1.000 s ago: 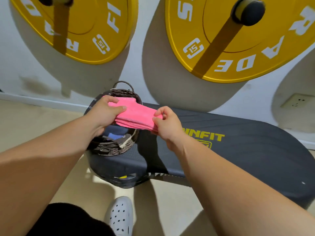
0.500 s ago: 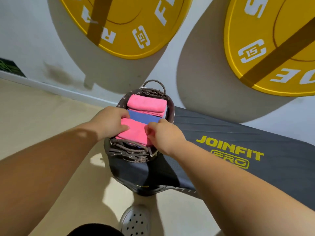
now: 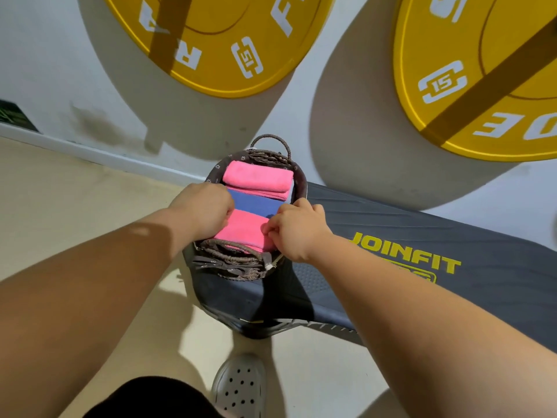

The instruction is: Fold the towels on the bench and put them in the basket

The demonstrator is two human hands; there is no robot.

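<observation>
Seating step, frame centre: my left hand point(image 3: 208, 209) curls over the left edge of the near pink towel point(image 3: 241, 232), which lies in the basket point(image 3: 235, 262) on the bench point(image 3: 391, 218) end. My right hand point(image 3: 297, 233) pinches the towel's right edge. Next, I reckon: release both hands and lift straight out so the fold doesn't drag.

Two pink towels point(image 3: 258, 176); one blue towel point(image 3: 253, 203); one basket point(image 3: 235, 262); one bench point(image 3: 391, 218); two yellow plates point(image 3: 217, 40) (both marked 15).

Woven wicker basket point(image 3: 238, 260) holds soft cloth towels point(image 3: 241, 229).
</observation>
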